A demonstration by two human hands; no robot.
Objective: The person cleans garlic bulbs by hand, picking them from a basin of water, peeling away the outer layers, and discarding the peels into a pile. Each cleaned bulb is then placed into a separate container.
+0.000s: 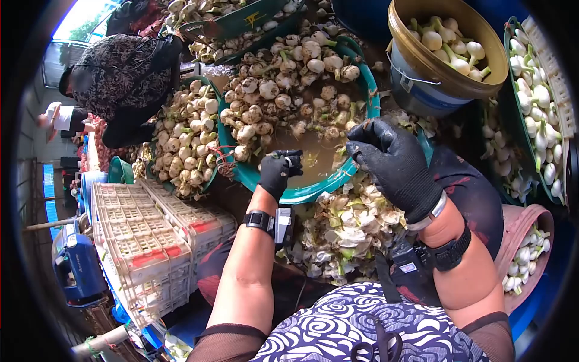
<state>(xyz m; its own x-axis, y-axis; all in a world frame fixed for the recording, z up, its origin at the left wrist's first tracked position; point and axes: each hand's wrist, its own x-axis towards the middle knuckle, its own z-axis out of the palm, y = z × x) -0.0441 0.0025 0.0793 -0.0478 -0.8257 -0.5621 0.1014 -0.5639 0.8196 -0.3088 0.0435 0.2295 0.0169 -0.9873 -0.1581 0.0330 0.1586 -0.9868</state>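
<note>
My left hand (279,173), in a black glove, is closed over the near left rim of a green tub (301,193). A small pale bit shows at its fingers, too little to name. Gloved in black too, my right hand (395,166) hovers over the tub's right rim, its fingers curled and bent together. Whatever it may hold is hidden. Soil-stained garlic bulbs (268,90) are heaped in the tub, above murky brown water (313,160). Below the tub, between my arms, lies a pile of garlic peelings (350,226).
A bucket (422,90) of peeled bulbs stands at upper right. A pink tub (506,226) holds more white bulbs at right. Stacked plastic crates (142,226) are at left, near a heap of unpeeled garlic (187,139). Another person (120,78) is bent over at upper left.
</note>
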